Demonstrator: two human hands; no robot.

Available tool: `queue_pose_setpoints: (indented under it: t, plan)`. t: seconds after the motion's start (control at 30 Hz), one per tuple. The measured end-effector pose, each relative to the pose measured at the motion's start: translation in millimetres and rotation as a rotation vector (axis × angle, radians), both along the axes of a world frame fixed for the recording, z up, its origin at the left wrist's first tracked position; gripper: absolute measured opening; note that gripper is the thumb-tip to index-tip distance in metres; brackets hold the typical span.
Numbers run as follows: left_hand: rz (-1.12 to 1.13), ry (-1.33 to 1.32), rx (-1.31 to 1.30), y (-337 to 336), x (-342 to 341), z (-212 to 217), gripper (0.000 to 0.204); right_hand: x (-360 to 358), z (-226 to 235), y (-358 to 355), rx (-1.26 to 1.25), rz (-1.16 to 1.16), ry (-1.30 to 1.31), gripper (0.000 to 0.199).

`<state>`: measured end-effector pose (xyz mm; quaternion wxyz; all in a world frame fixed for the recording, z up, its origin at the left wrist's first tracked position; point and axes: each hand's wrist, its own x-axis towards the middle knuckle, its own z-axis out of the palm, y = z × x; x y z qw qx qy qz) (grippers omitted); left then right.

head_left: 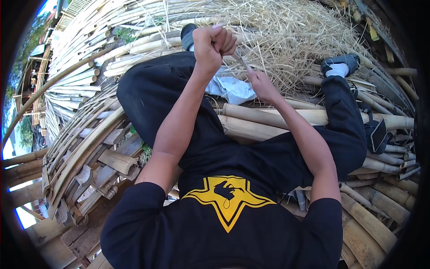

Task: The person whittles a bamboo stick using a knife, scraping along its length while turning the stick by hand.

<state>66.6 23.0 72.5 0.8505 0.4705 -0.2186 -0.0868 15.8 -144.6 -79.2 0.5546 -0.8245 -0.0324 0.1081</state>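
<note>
My left hand [215, 47] is raised in a closed fist, thumb on top, above my bent left knee. Lower and to its right, my right hand [264, 86] is closed, with a finger or thumb stretched toward the left one. A thin, narrow strip [241, 60] spans the gap between both hands; whether it is a bamboo sliver or a blade I cannot tell. Below the hands, a crumpled whitish plastic sheet [230, 89] lies between my legs. Pale shavings [286, 36] are heaped just beyond my hands.
Cut bamboo poles [255, 123] lie in front of me, and more are stacked at the far left. A long curved bamboo strip [53, 87] arches across the left side. Split bamboo pieces [118, 161] lie beside my left thigh. A phone [379, 136] is beside my right knee.
</note>
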Motion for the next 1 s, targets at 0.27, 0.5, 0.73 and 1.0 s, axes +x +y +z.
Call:
queue_pose_setpoints:
  t: [0.27,0.5,0.73,1.0]
  plan:
    - [-0.021,-0.014,-0.02,2.7,1.4,-0.2,0.045,-9.9,89.9,13.7,0.28,0.042,0.071,0.048]
    - [-0.039,-0.034,0.074,-2.6,-0.5,1.9,0.045,-23.8,90.8,20.6,0.195,-0.001,-0.201,0.045]
    - [-0.032,-0.073,0.091,-6.3,-1.2,5.2,0.044,-22.6,57.1,25.3,0.13,-0.008,-0.232,0.051]
    - [0.031,-0.043,0.062,2.8,0.3,-3.7,0.044,-11.4,3.2,4.7,-0.298,0.005,0.027,0.055]
